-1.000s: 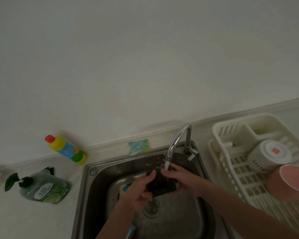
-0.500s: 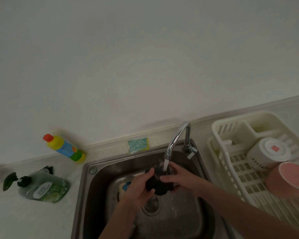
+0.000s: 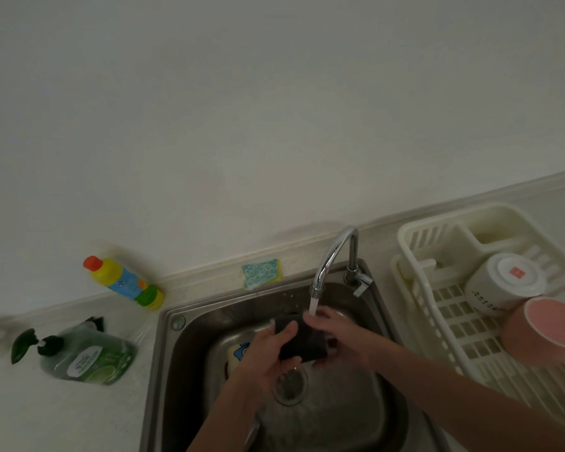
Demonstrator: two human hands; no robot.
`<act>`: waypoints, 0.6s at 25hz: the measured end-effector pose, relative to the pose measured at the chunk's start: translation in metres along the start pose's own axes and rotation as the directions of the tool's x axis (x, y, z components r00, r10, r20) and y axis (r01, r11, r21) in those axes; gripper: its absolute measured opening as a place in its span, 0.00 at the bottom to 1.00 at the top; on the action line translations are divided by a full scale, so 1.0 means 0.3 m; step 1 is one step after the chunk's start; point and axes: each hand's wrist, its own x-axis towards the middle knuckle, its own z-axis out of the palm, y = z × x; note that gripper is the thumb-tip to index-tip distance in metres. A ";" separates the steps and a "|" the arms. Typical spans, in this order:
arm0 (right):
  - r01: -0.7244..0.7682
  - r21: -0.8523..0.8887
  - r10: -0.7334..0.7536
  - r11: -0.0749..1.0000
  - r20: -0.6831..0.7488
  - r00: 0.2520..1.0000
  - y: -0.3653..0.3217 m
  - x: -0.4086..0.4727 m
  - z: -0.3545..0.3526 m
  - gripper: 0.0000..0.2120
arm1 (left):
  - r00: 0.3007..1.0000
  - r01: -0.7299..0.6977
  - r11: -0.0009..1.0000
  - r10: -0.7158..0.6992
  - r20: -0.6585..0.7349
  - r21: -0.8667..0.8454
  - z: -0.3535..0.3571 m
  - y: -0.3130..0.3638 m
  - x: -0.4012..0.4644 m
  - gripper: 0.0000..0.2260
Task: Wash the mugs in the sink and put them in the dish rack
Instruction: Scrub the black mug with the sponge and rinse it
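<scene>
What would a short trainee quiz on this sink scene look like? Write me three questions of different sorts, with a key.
1. True or false: the white mug and the pink mug in the dish rack stand mouth up.
2. Multiple choice: the water from the faucet falls on
A. the sponge on the ledge
B. the dark mug held in both hands
C. the green soap bottle
3. Fill in: the left hand and the right hand hold the dark mug above the sink's ____.

Key: 1. False, both show their bases. 2. B. 3. drain.
</scene>
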 end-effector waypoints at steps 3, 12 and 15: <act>-0.136 0.029 0.136 0.990 0.007 0.991 -0.004 -0.021 0.029 0.29 | 1.000 0.002 1.000 -0.002 -0.018 -0.007 0.003 -0.015 -0.006 0.17; 0.123 -0.149 -0.114 0.981 0.069 0.991 0.003 -0.029 -0.001 0.25 | 1.000 -0.007 1.000 0.007 0.008 -0.013 -0.004 -0.010 -0.019 0.14; 0.097 -0.013 -0.094 0.995 0.122 0.988 -0.001 -0.017 -0.036 0.25 | 0.998 -0.025 1.000 0.025 0.058 -0.014 -0.022 -0.016 -0.018 0.14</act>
